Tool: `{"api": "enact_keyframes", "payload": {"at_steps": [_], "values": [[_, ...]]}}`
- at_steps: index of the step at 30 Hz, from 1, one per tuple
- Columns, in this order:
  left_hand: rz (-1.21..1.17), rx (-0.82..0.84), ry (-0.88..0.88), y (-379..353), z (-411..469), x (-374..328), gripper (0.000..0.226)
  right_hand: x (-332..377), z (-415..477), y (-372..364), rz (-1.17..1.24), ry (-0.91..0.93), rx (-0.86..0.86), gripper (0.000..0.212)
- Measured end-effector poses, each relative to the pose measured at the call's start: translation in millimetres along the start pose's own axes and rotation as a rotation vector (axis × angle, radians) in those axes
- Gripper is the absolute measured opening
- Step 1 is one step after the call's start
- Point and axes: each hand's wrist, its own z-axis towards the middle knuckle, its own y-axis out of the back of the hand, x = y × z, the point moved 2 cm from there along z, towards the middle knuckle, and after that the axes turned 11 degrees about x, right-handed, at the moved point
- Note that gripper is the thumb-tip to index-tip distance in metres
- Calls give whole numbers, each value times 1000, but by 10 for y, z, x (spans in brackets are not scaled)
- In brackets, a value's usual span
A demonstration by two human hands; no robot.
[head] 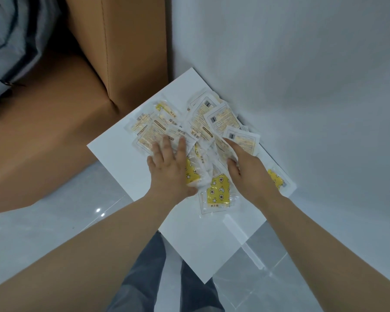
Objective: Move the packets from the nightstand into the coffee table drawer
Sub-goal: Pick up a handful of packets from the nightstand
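A heap of several clear packets point(203, 122) with yellow and white print lies on the white nightstand point(198, 244), pushed toward the wall corner. My left hand point(171, 170) lies flat on the left side of the heap with its fingers spread over the packets. My right hand point(245, 167) rests on the right side of the heap, index finger stretched forward, the other fingers curled into crinkled packets beneath it. One yellow star-patterned packet point(218, 194) lies between my wrists, and another point(276, 180) sits at the nightstand's right edge.
A tan upholstered bed frame point(77, 131) and headboard point(131, 41) stand to the left of the nightstand. A pale wall point(302, 75) closes the right side and back. Glossy grey floor tiles point(54, 221) lie below, with my legs in grey trousers point(144, 278).
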Motion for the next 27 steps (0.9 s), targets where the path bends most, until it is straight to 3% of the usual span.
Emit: {"api": "enact_keyframes", "payload": {"at_steps": [6,14,21,27], "values": [[-47,-59,-64,110,17,43,93,19,-35,8,19,-13,-20,48],[-221,7,-198,302,-9,277,38,49,-66,26,40,-2,-30,48],[-242,-24,-173,238,16,300,32,87,-102,-9,55,16,-41,47],[-204,54,-127,265,99,254,56,104,-102,-31,58,15,-57,47]]}}
